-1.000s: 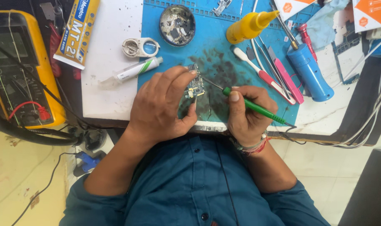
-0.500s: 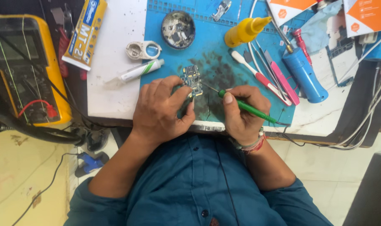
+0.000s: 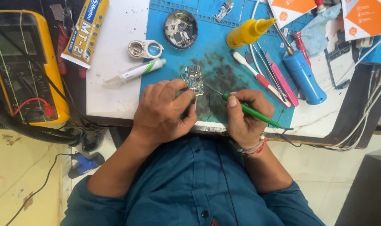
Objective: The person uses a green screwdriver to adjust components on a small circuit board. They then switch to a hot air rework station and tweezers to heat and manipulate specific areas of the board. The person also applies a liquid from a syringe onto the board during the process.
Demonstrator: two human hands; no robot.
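Note:
My left hand (image 3: 164, 109) pinches a small circuit board (image 3: 193, 79) by its near edge, holding it over the blue work mat (image 3: 207, 46). A green-handled soldering iron (image 3: 249, 111) sits in my right hand (image 3: 245, 117), gripped like a pen. Its thin metal tip points left and reaches the board's right edge. Both hands rest near the mat's front edge, close together.
On the mat stand a round metal dish of parts (image 3: 180, 28), a yellow squeeze bottle (image 3: 245, 32), a blue cylinder tool (image 3: 303, 79), a toothbrush and tweezers (image 3: 265, 71). A white tube (image 3: 138, 71) and magnifier (image 3: 145, 49) lie left. A yellow multimeter (image 3: 23, 67) sits far left.
The circuit board has become more exposed beyond my left fingers, and my right hand has brought the iron's tip to the board's right edge. The head camera has shifted slightly.

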